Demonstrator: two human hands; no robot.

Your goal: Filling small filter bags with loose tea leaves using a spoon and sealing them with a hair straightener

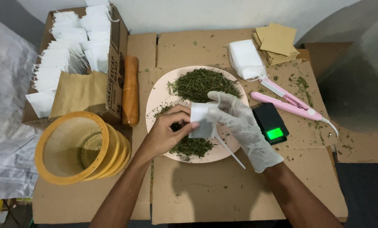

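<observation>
Flattened cardboard [206, 190] covers the tabletop and carries everything else. At its far left corner stands an open cardboard box [115, 63] packed with white drawstring sachets [66, 46] and a few brown paper envelopes [77, 95]. Just in front of the box lies a yellow-rimmed sieve [77, 147], tipped on its side. In the middle sits a pale pink plate [155, 101] holding two heaps of dried green herb [201, 84], one at the far side and one at the near edge. A brown wooden roller [130, 90] lies between the box and the plate. To the right of the plate lie a pink hair-straightener-style sealer [288, 103], a small black scale [271, 122] with a lit green display, a stack of white sachets [246, 59] and a stack of tan envelopes [277, 42].

Over the plate, the gloved right hand [239, 122] pinches the upper edge of a small white sachet [201, 122], its string trailing toward the near edge. The bare left hand [165, 133] has its fingertips bunched together at the sachet's left side, touching it, above the nearer herb heap
</observation>
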